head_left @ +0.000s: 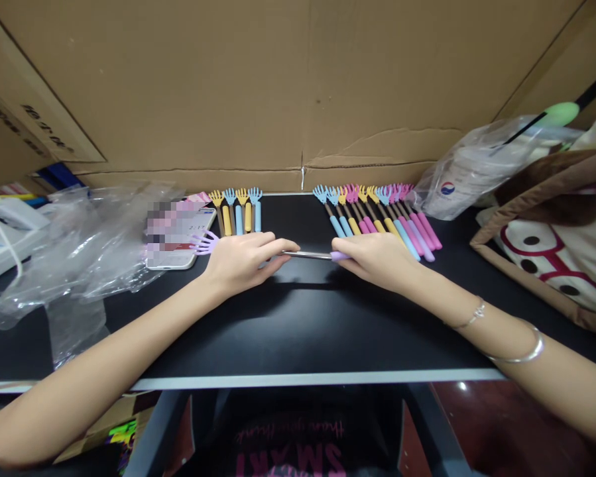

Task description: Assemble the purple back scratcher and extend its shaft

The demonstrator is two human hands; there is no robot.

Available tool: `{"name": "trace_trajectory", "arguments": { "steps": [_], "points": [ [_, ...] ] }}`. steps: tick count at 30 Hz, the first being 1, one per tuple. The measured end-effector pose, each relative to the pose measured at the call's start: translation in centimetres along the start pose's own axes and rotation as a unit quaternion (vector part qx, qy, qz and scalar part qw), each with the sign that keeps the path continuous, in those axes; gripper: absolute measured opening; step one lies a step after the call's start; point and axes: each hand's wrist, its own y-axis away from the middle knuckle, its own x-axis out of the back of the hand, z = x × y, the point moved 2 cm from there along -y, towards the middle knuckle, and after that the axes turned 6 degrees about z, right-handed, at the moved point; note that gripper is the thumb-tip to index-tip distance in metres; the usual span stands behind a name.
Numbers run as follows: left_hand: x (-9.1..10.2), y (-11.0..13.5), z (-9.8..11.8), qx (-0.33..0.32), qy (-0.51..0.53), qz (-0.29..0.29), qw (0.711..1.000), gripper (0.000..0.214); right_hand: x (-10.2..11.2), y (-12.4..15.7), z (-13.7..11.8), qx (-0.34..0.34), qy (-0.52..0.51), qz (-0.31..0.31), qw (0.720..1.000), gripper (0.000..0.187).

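Note:
Both hands hold one purple back scratcher (pixel 307 254) lying sideways over the black table (pixel 298 331). My left hand (pixel 242 260) is closed around its claw end, and the pale purple claw (pixel 204 242) sticks out past the hand's left side. My right hand (pixel 374 258) grips the purple handle. The thin metal rod spans the gap between the hands. Behind the left hand lies a short row of yellow and blue scratchers (pixel 238 211). Behind the right hand lies a longer row of several blue, yellow, pink and purple scratchers (pixel 377 215).
A phone (pixel 178 235) lies left of the short row, next to crumpled clear plastic (pixel 79 245). At the right are a clear bag (pixel 476 169) and a brown and white fabric bag (pixel 551 238). A cardboard wall (pixel 288 93) closes the back.

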Motion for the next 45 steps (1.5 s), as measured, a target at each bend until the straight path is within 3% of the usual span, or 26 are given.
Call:
{"name": "trace_trajectory", "arguments": {
  "steps": [5,13,24,39,45],
  "points": [
    [-0.03,-0.11,0.24,0.040,0.003,-0.010,0.999,0.024,-0.21,0.05,-0.06,-0.054,-0.008,0.004,0.999,0.034],
    [-0.26,-0.05,0.43,0.067,0.004,-0.043,0.997,0.026,-0.49,0.07,-0.28,-0.082,-0.041,-0.012,0.996,0.029],
    [-0.19,-0.18,0.37,0.061,0.022,-0.060,0.996,0.025,0.06,0.19,-0.36,-0.045,-0.036,-0.013,0.998,0.031],
    [-0.46,-0.03,0.46,0.068,0.019,-0.072,0.995,0.028,-0.47,0.17,-0.50,-0.062,-0.055,-0.035,0.996,0.033],
    [-0.48,0.05,0.36,0.056,0.021,-0.072,0.996,0.028,-0.38,0.12,-0.29,-0.029,-0.061,-0.032,0.997,0.031]
  ]
}}
